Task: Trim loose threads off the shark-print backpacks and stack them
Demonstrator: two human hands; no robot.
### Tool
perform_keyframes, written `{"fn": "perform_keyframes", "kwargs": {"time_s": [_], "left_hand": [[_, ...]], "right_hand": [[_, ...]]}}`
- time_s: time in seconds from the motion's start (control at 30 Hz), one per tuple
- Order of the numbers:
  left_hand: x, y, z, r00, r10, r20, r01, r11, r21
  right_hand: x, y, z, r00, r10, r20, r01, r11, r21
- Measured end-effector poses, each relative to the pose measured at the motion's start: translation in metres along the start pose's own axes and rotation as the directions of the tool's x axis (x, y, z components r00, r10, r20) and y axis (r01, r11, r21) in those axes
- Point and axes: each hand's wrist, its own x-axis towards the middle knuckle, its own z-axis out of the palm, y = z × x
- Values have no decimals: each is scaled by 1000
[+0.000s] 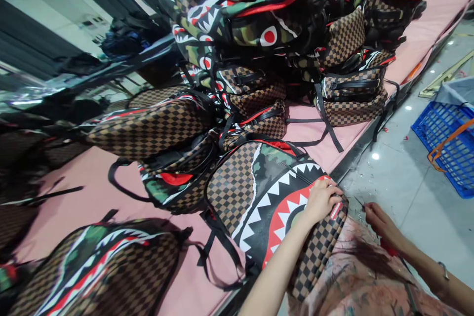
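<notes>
Shark-mouth backpack (264,202) lies in front of you at the near edge of the pink-covered bench (92,173), its printed teeth and checkered panel facing up and its narrow checkered side turned toward you. It touches your patterned clothing (365,266) or sits just beside it; you cannot tell which from this angle. Your left hand (323,200) lies on the backpack beside the small red label (336,211), fingers bent over the edge; whether it grips the material or only presses on it, you cannot tell. Your right hand (377,222) is just beyond the backpack's right side, apart from it, fingertips pinched around a thin dark item (359,202) too small to make out. A bracelet (443,270) circles your right wrist.

To your left, at the front, another checkered backpack (137,261) lies on the pink cover, well apart from your hands. Just past the one under your left hand, a left pile (155,128) of checkered bags leans beside a middle pile (259,101). To the right, on the gray floor (400,177), stands a blue basket (440,133) with an orange strap (450,140), small scraps strewn nearby. Farther along the bench rises a right-hand pile (351,86), and camouflage bags (270,15) with red eyes are heaped behind the middle pile.
</notes>
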Motion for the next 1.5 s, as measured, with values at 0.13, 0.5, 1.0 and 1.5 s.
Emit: {"fn": "perform_keyframes", "kwargs": {"time_s": [0.13, 0.5, 1.0, 1.5], "left_hand": [[8, -3, 4, 998, -55, 23, 56, 997, -48], [5, -3, 11, 991, -120, -56, 110, 981, -158], [-52, 5, 5, 856, -302, -419, 286, 953, -104], [-73, 22, 36, 782, -525, -336, 494, 850, -180]], "right_hand": [[-16, -3, 8, 997, 72, 39, -77, 983, 164], [8, -30, 11, 969, -216, 122, 242, 926, -288], [48, -2, -33, 823, -518, 231, 566, 725, -393], [99, -35, -39, 481, -607, 632, 874, 384, -297]]}}
